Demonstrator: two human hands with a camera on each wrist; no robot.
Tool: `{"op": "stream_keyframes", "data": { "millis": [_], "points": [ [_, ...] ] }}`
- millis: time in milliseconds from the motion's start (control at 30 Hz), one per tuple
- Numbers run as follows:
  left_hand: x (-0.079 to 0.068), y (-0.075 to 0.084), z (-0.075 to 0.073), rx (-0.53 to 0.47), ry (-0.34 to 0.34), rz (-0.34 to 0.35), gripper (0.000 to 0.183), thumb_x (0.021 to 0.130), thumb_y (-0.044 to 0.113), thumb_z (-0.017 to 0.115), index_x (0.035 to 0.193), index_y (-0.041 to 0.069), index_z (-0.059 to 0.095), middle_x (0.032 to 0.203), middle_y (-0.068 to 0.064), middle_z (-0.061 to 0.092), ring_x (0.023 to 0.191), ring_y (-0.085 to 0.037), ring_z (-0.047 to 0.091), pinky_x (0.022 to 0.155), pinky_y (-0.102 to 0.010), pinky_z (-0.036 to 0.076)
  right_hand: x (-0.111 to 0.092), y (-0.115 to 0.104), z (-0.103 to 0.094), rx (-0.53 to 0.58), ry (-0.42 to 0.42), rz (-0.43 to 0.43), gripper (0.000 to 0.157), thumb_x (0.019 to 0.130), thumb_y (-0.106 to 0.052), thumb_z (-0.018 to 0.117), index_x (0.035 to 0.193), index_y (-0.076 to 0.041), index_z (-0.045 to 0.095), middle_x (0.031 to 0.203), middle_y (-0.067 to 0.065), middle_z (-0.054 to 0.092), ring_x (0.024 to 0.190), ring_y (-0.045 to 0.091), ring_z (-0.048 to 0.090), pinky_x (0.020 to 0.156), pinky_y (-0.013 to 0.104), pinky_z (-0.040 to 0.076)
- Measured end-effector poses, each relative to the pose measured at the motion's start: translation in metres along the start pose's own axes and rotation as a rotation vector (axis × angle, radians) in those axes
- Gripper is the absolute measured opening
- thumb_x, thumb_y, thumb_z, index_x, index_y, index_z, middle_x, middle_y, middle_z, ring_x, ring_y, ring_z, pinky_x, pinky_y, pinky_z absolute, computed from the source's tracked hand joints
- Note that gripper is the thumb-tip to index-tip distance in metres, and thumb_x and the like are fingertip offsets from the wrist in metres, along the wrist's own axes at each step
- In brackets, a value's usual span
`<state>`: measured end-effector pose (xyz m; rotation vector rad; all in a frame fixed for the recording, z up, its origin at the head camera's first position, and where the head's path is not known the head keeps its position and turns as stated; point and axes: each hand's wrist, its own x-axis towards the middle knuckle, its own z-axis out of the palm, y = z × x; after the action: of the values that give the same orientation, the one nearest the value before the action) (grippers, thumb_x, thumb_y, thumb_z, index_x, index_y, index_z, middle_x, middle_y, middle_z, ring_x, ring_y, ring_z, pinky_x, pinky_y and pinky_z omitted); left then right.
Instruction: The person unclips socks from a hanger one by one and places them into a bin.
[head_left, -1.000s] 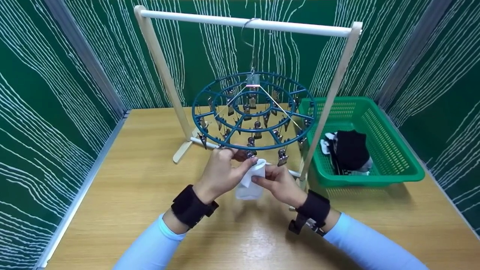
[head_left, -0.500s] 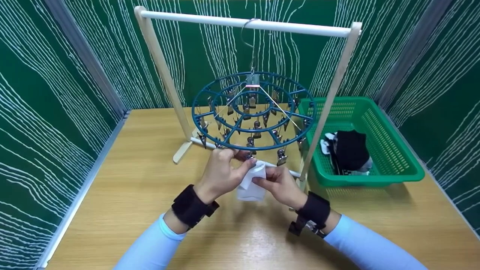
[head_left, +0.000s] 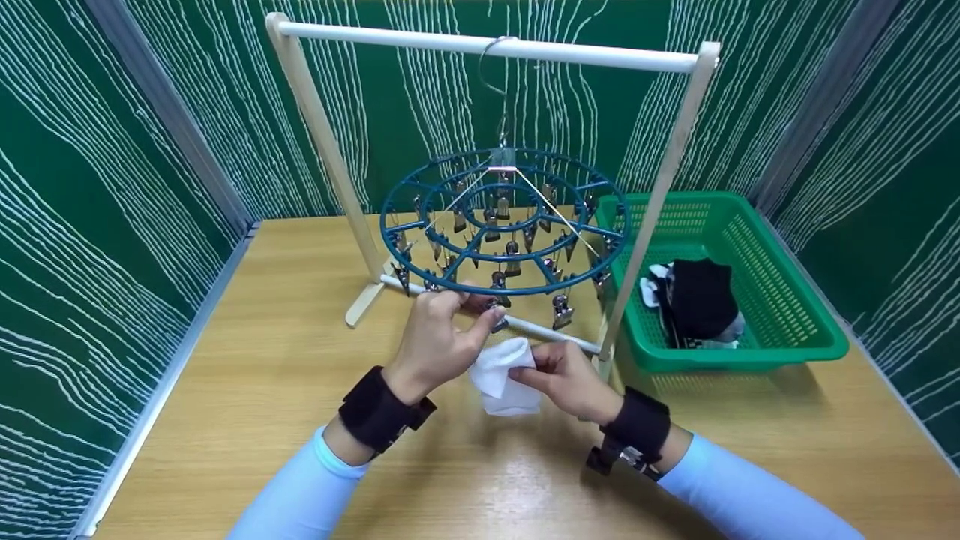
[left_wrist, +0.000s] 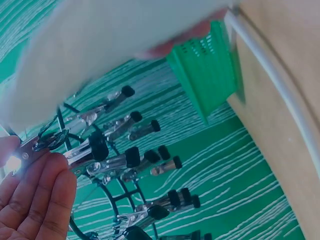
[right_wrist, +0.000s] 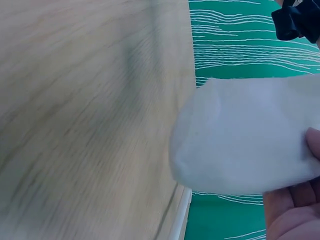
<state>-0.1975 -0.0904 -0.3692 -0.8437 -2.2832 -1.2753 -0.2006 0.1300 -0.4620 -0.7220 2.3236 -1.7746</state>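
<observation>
My left hand point(head_left: 435, 337) is raised at the front of a round dark-green clip hanger point(head_left: 525, 290), pinching one of its metal clips point(left_wrist: 30, 149) between thumb and fingers. A small white sock point(head_left: 510, 386), partly folded over at the top, is held between the thumb and fingers of my right hand point(head_left: 571, 379). It hangs just below the pinched clip and apart from it. In the right wrist view the sock's rounded end points away from the hand. Across the top of the left wrist view the sock shows as a blurred pale shape.
The hanger hooks over the white bar point(head_left: 600, 54) of a wooden stand point(head_left: 322, 142), with several other clips dangling from it. At right a green basket point(head_left: 795, 300) holds a pile of dark and white clothing point(head_left: 701, 300). Green walls with white lines enclose the table point(head_left: 285, 420).
The right hand has drawn the white sock down and slightly right, away from the clip. The left hand has stayed at the clip, its thumb no longer against the sock.
</observation>
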Motion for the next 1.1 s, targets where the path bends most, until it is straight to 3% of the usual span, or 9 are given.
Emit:
{"op": "stream_keyframes", "data": {
  "millis": [233,500,767,1000,1100],
  "points": [
    [-0.001,-0.003,-0.002,0.008,-0.011,-0.001,0.012,0.098,0.01,0.079,0.101,-0.001,0.078,0.091,-0.013,0.082,0.085,-0.028,0.08,0.083,-0.045,0.062,-0.009,-0.004,-0.007,-0.077,-0.082,-0.06,0.01,0.098,0.002,0.073,0.1,0.01,0.08,0.087,0.029,0.077,0.066,0.001,0.058,0.063,0.016,0.047],
    [-0.002,-0.006,-0.001,0.031,-0.026,-0.011,0.014,0.097,0.012,0.081,0.099,-0.002,0.078,0.09,-0.013,0.082,0.081,-0.026,0.079,0.082,-0.043,0.063,-0.018,-0.023,-0.021,-0.028,-0.163,-0.124,0.021,0.096,0.008,0.068,0.115,0.014,0.076,0.112,0.031,0.078,0.092,0.002,0.076,0.081,0.021,0.063],
    [-0.004,-0.007,0.001,0.033,-0.026,-0.027,0.014,0.097,0.013,0.081,0.099,-0.001,0.078,0.091,-0.013,0.082,0.084,-0.025,0.08,0.084,-0.04,0.064,-0.026,-0.042,-0.046,-0.034,-0.179,-0.218,0.02,0.097,0.012,0.063,0.113,0.015,0.076,0.109,0.032,0.078,0.093,0.001,0.077,0.078,0.021,0.064],
    [-0.005,-0.009,0.0,0.008,-0.01,-0.044,0.014,0.097,0.013,0.081,0.098,0.0,0.078,0.091,-0.012,0.082,0.084,-0.025,0.079,0.083,-0.039,0.064,-0.032,-0.06,-0.08,0.027,-0.123,-0.365,0.03,0.091,0.022,0.064,0.112,0.007,0.08,0.107,0.0,0.084,0.083,0.002,0.076,0.066,0.018,0.061],
    [-0.006,-0.011,0.001,0.015,0.003,-0.044,0.015,0.098,0.015,0.081,0.099,0.0,0.078,0.091,-0.012,0.082,0.085,-0.026,0.078,0.083,-0.041,0.064,-0.034,-0.069,-0.098,0.043,-0.091,-0.378,0.036,0.09,0.026,0.061,0.112,0.006,0.08,0.106,-0.003,0.084,0.082,0.004,0.076,0.065,0.017,0.06]
  ]
}}
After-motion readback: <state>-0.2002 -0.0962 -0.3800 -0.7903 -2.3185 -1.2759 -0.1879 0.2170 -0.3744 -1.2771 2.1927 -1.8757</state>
